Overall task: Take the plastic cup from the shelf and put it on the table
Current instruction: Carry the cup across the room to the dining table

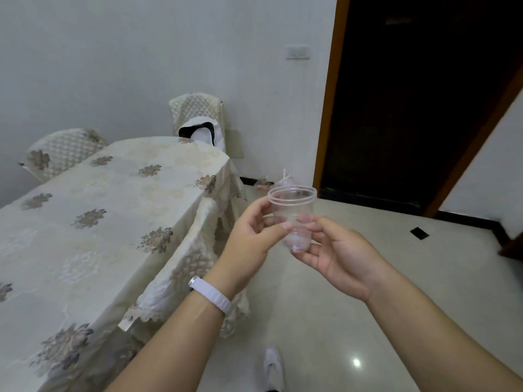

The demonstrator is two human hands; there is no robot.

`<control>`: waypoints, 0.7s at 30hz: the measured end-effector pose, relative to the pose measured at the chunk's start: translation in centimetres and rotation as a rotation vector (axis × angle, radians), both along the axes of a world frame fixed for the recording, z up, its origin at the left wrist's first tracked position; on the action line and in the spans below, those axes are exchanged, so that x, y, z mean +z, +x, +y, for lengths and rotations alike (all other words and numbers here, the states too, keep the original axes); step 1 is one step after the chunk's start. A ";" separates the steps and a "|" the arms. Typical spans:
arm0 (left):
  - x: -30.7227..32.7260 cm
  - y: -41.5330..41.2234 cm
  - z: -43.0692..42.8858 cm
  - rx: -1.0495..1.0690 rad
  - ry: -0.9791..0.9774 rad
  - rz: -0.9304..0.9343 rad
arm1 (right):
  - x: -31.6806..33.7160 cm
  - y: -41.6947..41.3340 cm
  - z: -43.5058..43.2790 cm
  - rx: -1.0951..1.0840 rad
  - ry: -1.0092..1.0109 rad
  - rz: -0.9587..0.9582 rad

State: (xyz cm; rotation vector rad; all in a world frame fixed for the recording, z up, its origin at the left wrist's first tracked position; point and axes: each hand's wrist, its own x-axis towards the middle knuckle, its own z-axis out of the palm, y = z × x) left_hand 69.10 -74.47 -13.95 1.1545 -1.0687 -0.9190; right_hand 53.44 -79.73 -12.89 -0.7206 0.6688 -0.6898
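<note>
No brand, label or readable writing shows on anything in view.

A clear, see-through plastic cup [293, 210] with a doubled rim is held upright in the air between both hands, over the pale glossy tiled floor [368, 321] and just off the near corner of the table, not on it. The left hand [250, 236] comes in from the cup's left side: its thumb and curled fingers [284, 227] are closed against the lower wall of the cup, below the rim. The right hand [339, 250] cups the base from the right and beneath, its fingertips pinched on the narrow bottom part of the cup, seen partly through the plastic. So both sets of fingers are clamped on the cup, the rim standing free above them.

A white band [210, 297] wraps the left wrist.

To the left, the tabletop [85, 222] is covered by a cream cloth with embroidered grey-brown flower patches, its scalloped edge hanging down at the corner nearest the hands. Two chairs in matching cream lattice covers [195, 108] stand at the far side, against the plain white wall; a white and black thing [208, 134] rests on the nearer-right one, what it is I cannot tell. A pale switch plate [297, 51] sits on the wall beside a dark wooden door [410, 94] with an orange-brown frame. A white shoe [273, 366] shows at the bottom edge.
</note>
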 end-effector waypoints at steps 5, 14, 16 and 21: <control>-1.4 2.9 -9.4 -0.063 0.003 0.012 | -1.2 1.7 -9.3 -0.021 -0.004 0.053; -1.2 10.4 -26.6 -0.035 -0.003 0.064 | -0.2 9.3 -26.1 -0.034 -0.015 0.119; -0.9 11.5 -29.5 -0.035 -0.004 0.067 | -0.1 10.3 -28.9 -0.023 -0.013 0.114; -0.8 13.3 -35.5 0.002 -0.016 0.066 | -0.1 12.7 -35.6 0.005 0.003 0.077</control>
